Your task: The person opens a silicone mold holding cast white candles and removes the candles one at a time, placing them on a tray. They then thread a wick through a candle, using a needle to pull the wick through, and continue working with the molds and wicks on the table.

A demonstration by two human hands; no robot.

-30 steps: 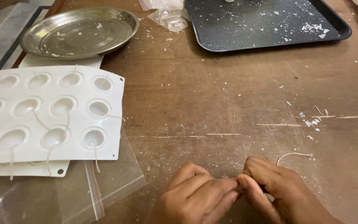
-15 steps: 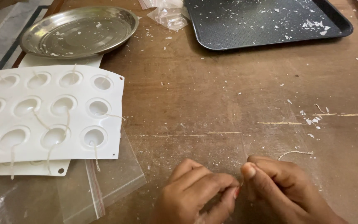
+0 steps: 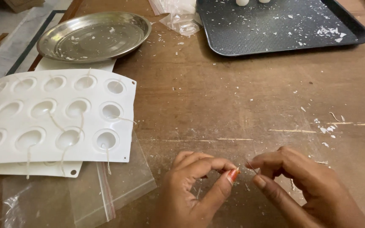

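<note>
The left hand (image 3: 199, 185) and the right hand (image 3: 305, 181) are held close together near the front edge of the worktop (image 3: 233, 105), each pinched shut; a thin needle (image 3: 251, 166) is gripped at the right fingertips, while what the left thumb and forefinger pinch cannot be told. A dark tray (image 3: 275, 25) flecked with white crumbs is set at the far edge. A white mould (image 3: 55, 118) with oval hollows and wicks is laid along the left edge, over a clear zip bag (image 3: 119, 185). A round metal plate (image 3: 93, 36) is placed behind the mould
</note>
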